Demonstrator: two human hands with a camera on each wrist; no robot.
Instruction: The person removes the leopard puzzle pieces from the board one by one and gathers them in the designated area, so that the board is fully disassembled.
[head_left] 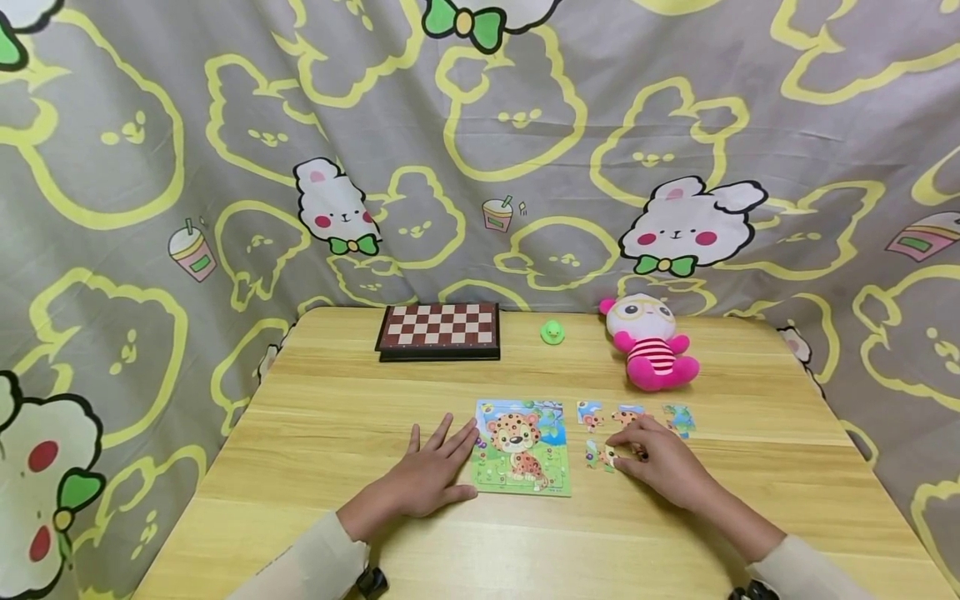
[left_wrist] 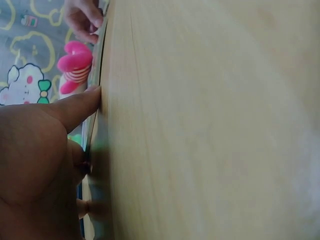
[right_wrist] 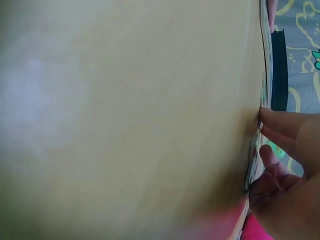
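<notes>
A leopard-cub jigsaw puzzle lies flat on the wooden table. My left hand rests beside it with fingers spread, the fingertips touching its left edge. Over to the right, my right hand bends low over several loose puzzle pieces. Its thumb and forefinger pinch the edge of a green-and-cream puzzle piece. Behind that hand lie a blue-cornered piece, a spotted piece and a leafy piece. The palm and fingers partly cover other pieces. In the right wrist view, the fingertips meet the pieces edge-on.
A folded checkered board sits at the table's back left. Near the back edge are a small green duck toy and a pink-and-white plush toy. A patterned grey curtain hangs behind the wooden table.
</notes>
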